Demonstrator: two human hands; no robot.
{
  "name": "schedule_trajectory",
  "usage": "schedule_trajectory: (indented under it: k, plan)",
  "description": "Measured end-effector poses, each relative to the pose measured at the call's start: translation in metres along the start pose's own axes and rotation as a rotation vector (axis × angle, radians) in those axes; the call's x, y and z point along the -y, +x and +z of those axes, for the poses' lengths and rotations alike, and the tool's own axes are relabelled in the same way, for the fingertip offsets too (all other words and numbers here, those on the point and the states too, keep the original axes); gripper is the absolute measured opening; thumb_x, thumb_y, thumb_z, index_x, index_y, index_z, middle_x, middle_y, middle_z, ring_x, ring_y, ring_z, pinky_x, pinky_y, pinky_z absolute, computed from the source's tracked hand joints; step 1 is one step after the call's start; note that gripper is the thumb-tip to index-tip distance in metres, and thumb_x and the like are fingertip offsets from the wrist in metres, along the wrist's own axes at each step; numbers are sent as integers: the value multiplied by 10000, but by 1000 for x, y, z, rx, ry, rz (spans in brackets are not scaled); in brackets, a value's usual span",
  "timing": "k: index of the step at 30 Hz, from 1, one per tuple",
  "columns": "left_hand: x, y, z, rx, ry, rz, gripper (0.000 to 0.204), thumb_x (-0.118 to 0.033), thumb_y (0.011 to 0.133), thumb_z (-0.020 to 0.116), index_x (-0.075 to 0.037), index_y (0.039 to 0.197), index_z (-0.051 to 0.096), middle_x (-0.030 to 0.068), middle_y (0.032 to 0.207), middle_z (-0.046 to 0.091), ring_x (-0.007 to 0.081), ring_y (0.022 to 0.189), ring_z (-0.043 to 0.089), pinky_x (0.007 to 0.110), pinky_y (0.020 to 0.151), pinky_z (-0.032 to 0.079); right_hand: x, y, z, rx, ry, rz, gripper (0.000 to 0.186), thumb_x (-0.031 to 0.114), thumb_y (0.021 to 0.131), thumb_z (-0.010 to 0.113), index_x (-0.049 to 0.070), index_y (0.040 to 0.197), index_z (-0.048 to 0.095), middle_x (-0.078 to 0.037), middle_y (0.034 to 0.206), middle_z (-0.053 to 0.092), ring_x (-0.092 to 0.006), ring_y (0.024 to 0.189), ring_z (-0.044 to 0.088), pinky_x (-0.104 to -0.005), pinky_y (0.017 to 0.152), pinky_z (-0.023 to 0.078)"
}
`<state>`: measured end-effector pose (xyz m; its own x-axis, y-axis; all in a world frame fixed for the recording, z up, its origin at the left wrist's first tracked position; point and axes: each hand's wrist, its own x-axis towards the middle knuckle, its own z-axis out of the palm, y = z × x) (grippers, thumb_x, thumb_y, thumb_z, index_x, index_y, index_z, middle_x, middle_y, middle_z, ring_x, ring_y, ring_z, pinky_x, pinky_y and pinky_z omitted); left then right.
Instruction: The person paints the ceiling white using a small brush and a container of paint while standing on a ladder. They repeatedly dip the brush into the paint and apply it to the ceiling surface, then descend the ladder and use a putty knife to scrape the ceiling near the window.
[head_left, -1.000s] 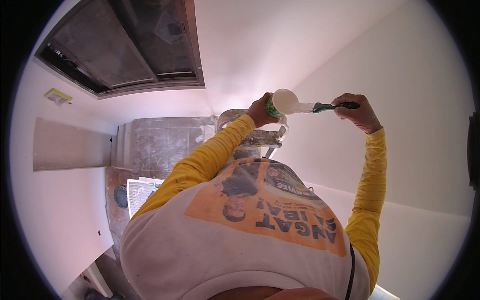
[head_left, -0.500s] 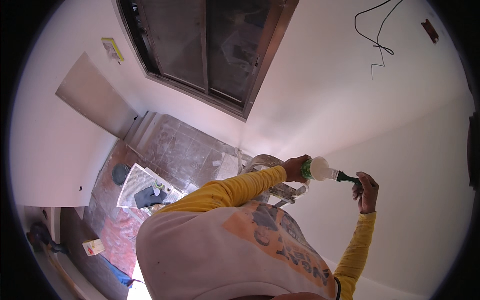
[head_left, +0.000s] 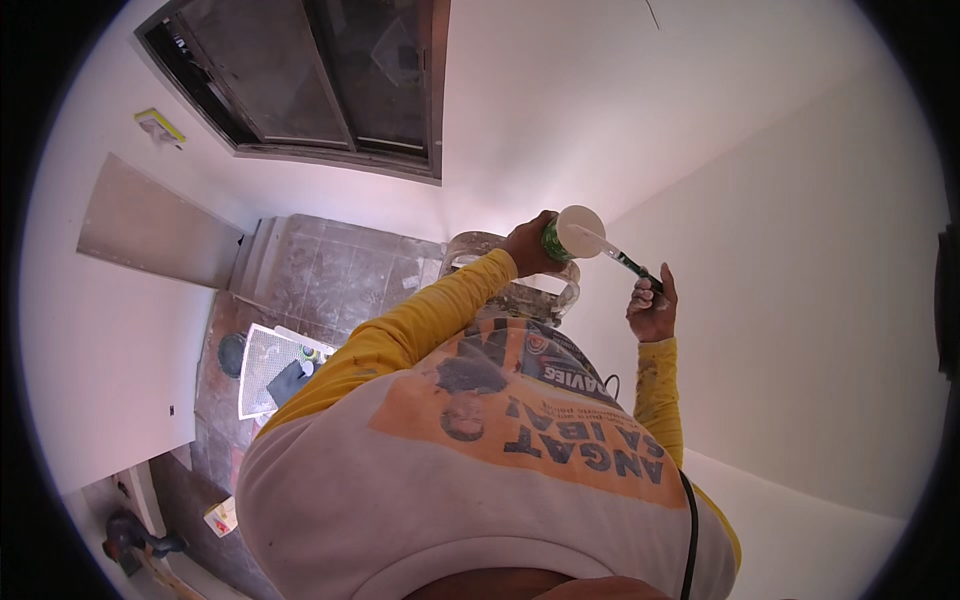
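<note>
My left hand (head_left: pixel 530 244), at the end of a yellow sleeve, is wrapped round a green container (head_left: pixel 553 240) with a pale, creamy inside. My right hand (head_left: pixel 650 307) grips the dark green handle of a paintbrush (head_left: pixel 630 264). The brush slants up to the left, its whitish head at the container's mouth, over the pale contents. Below the container stands a paint-spattered ladder (head_left: pixel 470 240), partly hidden by my arm and shirt.
A dark sliding window (head_left: pixel 290 75) is in the wall at upper left, near a yellow-edged tool (head_left: pixel 160 125). White walls (head_left: pixel 790 300) surround me. Down on the dusty tiled floor (head_left: pixel 335 265) are a white mesh panel (head_left: pixel 262 370), a dark bucket (head_left: pixel 230 352) and a small box (head_left: pixel 220 515), beside steps (head_left: pixel 258 250).
The brush has gone from level to slanting, its handle end lower. My right hand has moved down and leftward. The view swung across the room and back.
</note>
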<state>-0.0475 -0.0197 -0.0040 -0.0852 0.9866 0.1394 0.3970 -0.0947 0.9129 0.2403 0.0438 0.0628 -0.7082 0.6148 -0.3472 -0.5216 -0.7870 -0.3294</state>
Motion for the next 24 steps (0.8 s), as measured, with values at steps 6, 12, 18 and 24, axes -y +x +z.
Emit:
schedule_trajectory:
  k: [6,12,18,24]
  plan:
    - [5,-1,10,-68,47,-37,834,-322,638,907,-90,1274,419,158,1141,666,351,1052,675,418,889,573,-50,29,-35,106,547,174,507,508,994,553,14,891,604,-30,696,621,-114,602,618,-215,602,554]
    - [6,0,17,-124,175,-72,946,-445,630,897,-67,1335,392,206,1155,676,395,1056,672,453,887,578,3,41,47,523,407,77,524,469,1015,527,-36,1101,641,-120,839,677,-169,679,649,-248,617,561]
    - [-5,-3,24,-131,259,-149,958,-464,666,868,-51,1357,349,196,1180,658,372,1092,663,435,924,569,144,0,232,661,-352,-872,471,386,1029,542,26,1333,555,-141,1019,668,-191,811,673,-261,633,554]
    - [-7,-7,22,-93,283,-196,946,-509,680,844,-55,1367,378,210,1206,654,386,1099,662,452,940,562,218,14,388,296,-1151,-1536,384,259,965,674,50,1280,611,-50,959,671,-114,715,622,-254,610,514]
